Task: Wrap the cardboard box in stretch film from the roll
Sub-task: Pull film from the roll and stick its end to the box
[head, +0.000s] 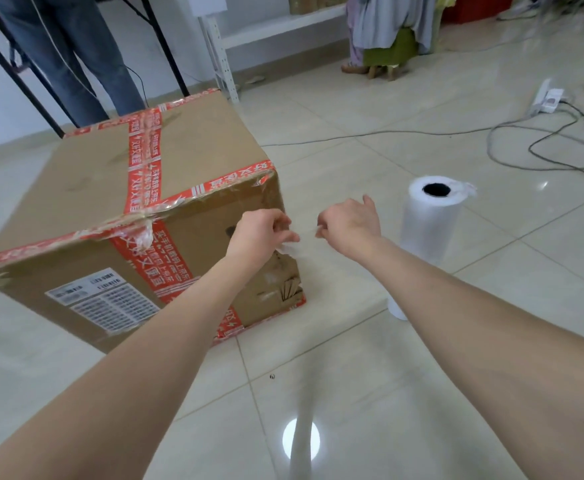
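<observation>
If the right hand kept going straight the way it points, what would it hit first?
Probably the left hand, just across the film both pinch; then the cardboard box. Depth is unclear.

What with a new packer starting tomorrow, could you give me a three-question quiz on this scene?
1. True or false: the stretch film roll stands upright on the tiled floor.
2. Seen from the wearer, where is the roll relative to the cardboard box? A: left of it. B: right of it. C: on top of it.
3. What do the left hand and right hand pinch between them?

Key: 1 true. 2 B. 3 a crumpled bit of film, held by the box's near right edge; the box itself is not yet wrapped.
</observation>
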### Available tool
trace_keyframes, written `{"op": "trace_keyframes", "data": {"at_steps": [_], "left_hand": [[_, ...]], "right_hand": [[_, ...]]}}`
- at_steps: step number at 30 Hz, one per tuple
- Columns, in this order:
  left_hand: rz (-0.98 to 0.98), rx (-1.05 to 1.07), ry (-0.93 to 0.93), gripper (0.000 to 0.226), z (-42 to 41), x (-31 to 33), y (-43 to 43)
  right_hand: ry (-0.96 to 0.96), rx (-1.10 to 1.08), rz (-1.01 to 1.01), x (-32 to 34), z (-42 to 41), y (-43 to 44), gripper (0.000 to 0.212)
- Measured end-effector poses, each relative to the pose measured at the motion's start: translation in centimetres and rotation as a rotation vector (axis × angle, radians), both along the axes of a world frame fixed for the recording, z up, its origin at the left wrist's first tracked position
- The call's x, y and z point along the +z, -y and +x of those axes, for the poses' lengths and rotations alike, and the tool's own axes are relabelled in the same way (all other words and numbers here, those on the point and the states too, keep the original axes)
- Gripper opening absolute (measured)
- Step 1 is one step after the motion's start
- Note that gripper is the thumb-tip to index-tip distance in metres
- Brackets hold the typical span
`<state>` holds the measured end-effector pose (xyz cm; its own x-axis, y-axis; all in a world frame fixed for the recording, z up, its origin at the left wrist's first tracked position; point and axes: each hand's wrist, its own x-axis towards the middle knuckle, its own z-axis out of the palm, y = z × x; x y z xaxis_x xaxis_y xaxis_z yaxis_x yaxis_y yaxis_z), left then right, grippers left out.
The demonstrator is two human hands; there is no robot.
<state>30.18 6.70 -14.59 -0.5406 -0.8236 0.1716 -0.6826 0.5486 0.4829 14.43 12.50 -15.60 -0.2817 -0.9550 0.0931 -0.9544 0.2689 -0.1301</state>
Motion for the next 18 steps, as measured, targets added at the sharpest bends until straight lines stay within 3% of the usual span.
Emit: {"op": "trace_keyframes", "data": {"at_steps": [4,8,14,18], "left_hand": [[-0.144,0.035,0.160,0.014,1.0,-0.8,0.1],[-0.300,0.104,0.128,0.016,1.8,-1.4,0.5],[-0.128,0.070,-0.004,0.013,2.7,-0.9,1.1],[-0.218,0.042,-0.005,0.013,3.6,0.0,1.8]], "right_hand": [[0.035,-0.047,-0.086,-0.9,0.5,1.1,0.020],[0.011,-0.070,-0.155,-1.4,0.6,2.0,0.027],[0.053,-0.130,-0.208,-0.8,1.8,3.3,0.029],[0.082,-0.119,-0.225,-1.1,2.1,3.7,0.028]]}}
